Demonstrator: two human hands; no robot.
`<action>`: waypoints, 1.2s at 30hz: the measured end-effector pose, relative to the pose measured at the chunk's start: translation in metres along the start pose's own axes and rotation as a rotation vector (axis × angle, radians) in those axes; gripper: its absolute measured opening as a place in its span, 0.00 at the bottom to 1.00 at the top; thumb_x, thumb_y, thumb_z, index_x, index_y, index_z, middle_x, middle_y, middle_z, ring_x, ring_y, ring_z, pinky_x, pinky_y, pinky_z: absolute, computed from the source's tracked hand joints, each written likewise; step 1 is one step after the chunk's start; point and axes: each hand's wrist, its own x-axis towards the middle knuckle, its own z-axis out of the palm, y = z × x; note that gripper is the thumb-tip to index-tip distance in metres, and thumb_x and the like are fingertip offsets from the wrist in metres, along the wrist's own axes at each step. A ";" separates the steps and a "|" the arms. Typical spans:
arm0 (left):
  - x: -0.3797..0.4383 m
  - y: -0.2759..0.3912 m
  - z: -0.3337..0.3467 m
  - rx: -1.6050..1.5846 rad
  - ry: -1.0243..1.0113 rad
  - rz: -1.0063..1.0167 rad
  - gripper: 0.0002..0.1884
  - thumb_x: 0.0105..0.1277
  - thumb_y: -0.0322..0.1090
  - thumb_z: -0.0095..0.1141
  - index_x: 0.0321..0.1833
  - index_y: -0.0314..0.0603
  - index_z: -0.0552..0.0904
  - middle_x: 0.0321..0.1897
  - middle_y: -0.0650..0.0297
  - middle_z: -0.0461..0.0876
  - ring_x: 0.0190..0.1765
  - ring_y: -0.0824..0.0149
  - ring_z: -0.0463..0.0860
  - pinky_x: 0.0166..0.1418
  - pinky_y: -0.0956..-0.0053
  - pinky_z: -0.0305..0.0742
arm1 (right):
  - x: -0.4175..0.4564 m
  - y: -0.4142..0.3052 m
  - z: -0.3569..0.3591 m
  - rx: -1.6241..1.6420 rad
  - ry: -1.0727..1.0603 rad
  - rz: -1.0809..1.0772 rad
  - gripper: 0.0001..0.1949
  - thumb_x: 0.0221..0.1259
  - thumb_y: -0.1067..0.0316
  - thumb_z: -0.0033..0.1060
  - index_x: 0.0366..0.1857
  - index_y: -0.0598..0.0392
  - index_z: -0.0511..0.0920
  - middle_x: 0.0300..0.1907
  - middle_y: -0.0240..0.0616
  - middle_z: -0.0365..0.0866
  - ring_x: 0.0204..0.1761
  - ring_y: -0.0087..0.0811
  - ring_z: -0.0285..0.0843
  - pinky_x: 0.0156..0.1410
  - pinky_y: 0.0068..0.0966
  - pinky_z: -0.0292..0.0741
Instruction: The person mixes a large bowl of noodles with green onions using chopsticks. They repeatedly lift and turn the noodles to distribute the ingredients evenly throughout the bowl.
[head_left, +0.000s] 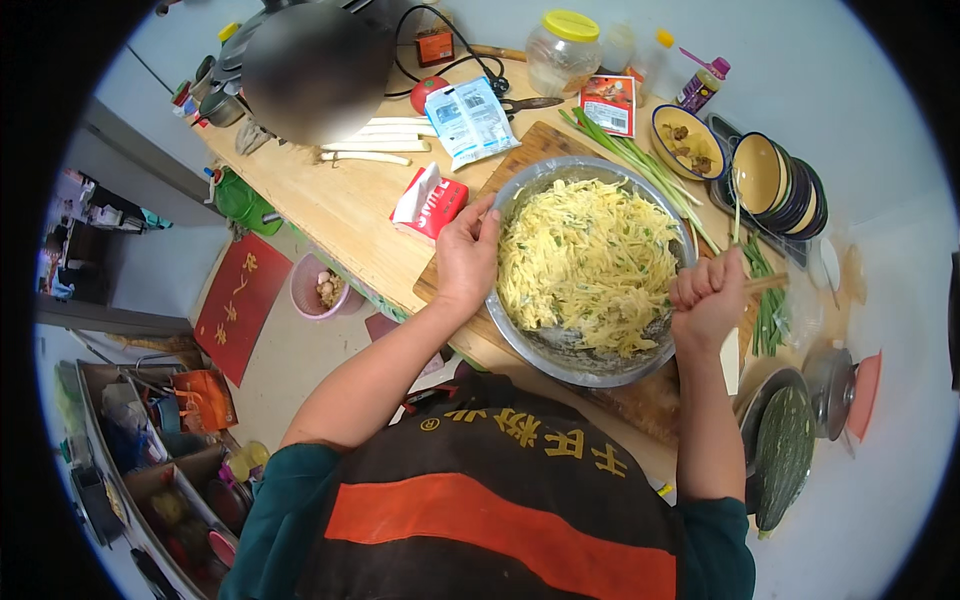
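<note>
A wide metal mixing bowl (600, 377) rests on a wooden cutting board (541, 142). It holds pale yellow shreds (589, 259) mixed with green bits and a whitish coating, some of which smears the bowl's inner wall. My left hand (466, 259) grips the left rim, thumb on top. At the right side of the bowl, my right hand (705, 300) is closed in a fist around a wooden-handled utensil (766, 283). Its handle sticks out to the right; the end towards the shreds is mostly hidden, so its exact kind cannot be told.
Left of the bowl stand a red tissue pack (442, 206), a blue-white packet (471, 120) and white scallion stalks (375, 142). Scissors (532, 103), green scallions (637, 154), an enamel bowl with food (686, 142) and stacked bowls (780, 184) lie beyond. A green squash (784, 457) is at right.
</note>
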 end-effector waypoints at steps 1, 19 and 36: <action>-0.002 0.003 0.001 0.001 0.006 -0.002 0.14 0.67 0.32 0.54 0.52 0.31 0.80 0.19 0.70 0.73 0.23 0.80 0.66 0.28 0.80 0.65 | -0.005 -0.005 0.004 0.044 -0.003 0.016 0.22 0.74 0.52 0.36 0.16 0.44 0.55 0.12 0.23 0.46 0.11 0.21 0.38 0.17 0.22 0.44; 0.002 -0.003 0.005 -0.022 -0.006 0.014 0.15 0.67 0.32 0.54 0.53 0.31 0.80 0.19 0.70 0.73 0.22 0.79 0.66 0.27 0.79 0.65 | -0.015 0.056 0.036 0.182 -0.366 -0.103 0.22 0.75 0.54 0.31 0.16 0.45 0.57 0.11 0.24 0.48 0.13 0.22 0.41 0.20 0.24 0.46; 0.002 0.002 0.007 -0.010 -0.034 0.001 0.14 0.67 0.32 0.54 0.52 0.33 0.81 0.17 0.72 0.70 0.22 0.80 0.65 0.27 0.80 0.64 | -0.013 0.060 0.007 0.152 -0.178 0.098 0.22 0.73 0.54 0.38 0.16 0.46 0.55 0.11 0.25 0.47 0.13 0.22 0.42 0.20 0.24 0.46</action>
